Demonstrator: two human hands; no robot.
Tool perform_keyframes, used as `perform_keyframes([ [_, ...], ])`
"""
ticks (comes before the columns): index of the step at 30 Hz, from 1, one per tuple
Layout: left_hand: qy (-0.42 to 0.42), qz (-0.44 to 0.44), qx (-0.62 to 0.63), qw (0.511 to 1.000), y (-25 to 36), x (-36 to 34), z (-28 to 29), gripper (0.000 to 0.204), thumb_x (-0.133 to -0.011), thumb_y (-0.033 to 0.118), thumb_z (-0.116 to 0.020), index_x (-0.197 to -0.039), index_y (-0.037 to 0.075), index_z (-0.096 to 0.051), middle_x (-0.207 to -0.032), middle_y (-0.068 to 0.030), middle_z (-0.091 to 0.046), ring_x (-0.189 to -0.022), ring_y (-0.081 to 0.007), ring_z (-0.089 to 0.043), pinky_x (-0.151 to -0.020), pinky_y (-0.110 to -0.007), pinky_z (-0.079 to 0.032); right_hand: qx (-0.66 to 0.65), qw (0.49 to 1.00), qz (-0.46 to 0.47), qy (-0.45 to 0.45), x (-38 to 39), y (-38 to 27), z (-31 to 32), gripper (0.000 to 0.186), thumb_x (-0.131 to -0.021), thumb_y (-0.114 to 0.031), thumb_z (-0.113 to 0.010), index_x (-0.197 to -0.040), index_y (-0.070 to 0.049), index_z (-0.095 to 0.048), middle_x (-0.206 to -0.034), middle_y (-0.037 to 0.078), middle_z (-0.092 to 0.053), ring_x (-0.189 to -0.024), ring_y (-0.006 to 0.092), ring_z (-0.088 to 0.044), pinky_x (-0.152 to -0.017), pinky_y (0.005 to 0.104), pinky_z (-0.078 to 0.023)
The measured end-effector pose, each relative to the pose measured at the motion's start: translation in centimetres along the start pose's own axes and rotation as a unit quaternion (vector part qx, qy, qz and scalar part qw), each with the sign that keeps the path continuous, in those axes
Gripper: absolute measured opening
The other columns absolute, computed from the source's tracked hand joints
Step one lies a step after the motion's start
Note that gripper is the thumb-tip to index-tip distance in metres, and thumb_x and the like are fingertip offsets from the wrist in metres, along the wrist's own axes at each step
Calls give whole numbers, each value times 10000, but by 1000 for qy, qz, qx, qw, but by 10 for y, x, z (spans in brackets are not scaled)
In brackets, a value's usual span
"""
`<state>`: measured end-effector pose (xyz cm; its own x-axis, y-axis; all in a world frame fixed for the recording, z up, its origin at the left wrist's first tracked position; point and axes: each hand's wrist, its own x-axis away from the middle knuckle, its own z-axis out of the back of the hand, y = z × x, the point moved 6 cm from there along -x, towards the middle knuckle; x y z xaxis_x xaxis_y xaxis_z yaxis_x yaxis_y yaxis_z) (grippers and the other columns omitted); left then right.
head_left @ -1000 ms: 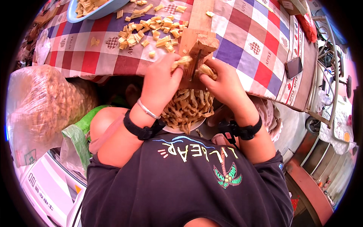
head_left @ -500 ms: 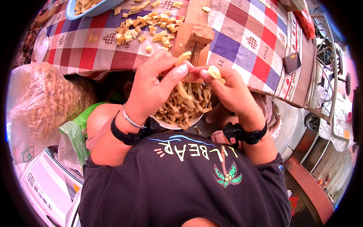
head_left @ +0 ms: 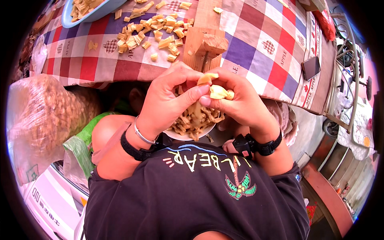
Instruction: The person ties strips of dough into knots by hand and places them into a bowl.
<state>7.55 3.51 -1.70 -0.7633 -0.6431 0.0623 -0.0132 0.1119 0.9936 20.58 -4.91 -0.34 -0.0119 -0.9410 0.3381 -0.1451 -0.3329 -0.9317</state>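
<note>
My left hand (head_left: pixel 170 96) grips a pale yellow dried strip (head_left: pixel 207 79) between thumb and fingers. My right hand (head_left: pixel 238 96) is closed on a crumpled pale piece (head_left: pixel 219 92), right beside the left one. Both hands meet above a white bowl (head_left: pixel 202 134) of tan twisted dried strips (head_left: pixel 190 124) between my knees, partly hidden by my hands. Just beyond them, a wooden cutter board (head_left: pixel 194 51) with a block and an upright metal blade (head_left: pixel 205 59) sits at the table edge. Short cut pieces (head_left: pixel 136 38) lie scattered left of it.
The checked tablecloth (head_left: pixel 276 72) covers the table, with a blue tub (head_left: pixel 70 18) of pieces and a phone (head_left: pixel 311 67). A large clear sack (head_left: pixel 44 116) and green bag (head_left: pixel 92 128) are at left, a metal frame (head_left: pixel 350 116) at right.
My hands have left either side of the blade and come together nearer me, below it. The pieces they hold are now side by side at my fingertips.
</note>
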Motion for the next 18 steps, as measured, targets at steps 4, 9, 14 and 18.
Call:
perform_keyframes([
  [4,18,32,83,996,-2,1,2,141,-904,100,-746,-1023,52,-687,-902,23,-601,-786,-51,-500,-705,-204,-404,-88,996,-12,-11,-3,1,2,293,-909,-116,-767,-1128,-33,-591,-993,20,-691,-947,60,-630,-820,222,-511],
  [9,22,10,10,1000,3,-4,9,124,-939,129,-726,-1013,43,-677,-895,24,-635,-772,-42,-542,-691,-208,-433,-14,1000,-23,12,-7,-9,11,269,-929,-105,-721,-1160,-9,-621,-975,9,-688,-924,59,-627,-818,228,-511],
  [14,17,97,-28,995,-3,-5,12,116,-957,119,-703,-1008,18,-675,-845,14,-653,-754,-46,-581,-675,-220,-477,86,996,-29,13,-10,-5,20,232,-923,-165,-734,-1079,-3,-677,-952,2,-682,-883,60,-610,-784,246,-498],
  [18,29,122,31,992,-8,-8,8,85,-957,93,-693,-1001,22,-681,-835,17,-662,-736,-50,-598,-664,-228,-497,111,992,-36,37,-13,-1,29,226,-903,-185,-754,-1005,3,-682,-905,29,-676,-861,79,-605,-762,264,-493],
])
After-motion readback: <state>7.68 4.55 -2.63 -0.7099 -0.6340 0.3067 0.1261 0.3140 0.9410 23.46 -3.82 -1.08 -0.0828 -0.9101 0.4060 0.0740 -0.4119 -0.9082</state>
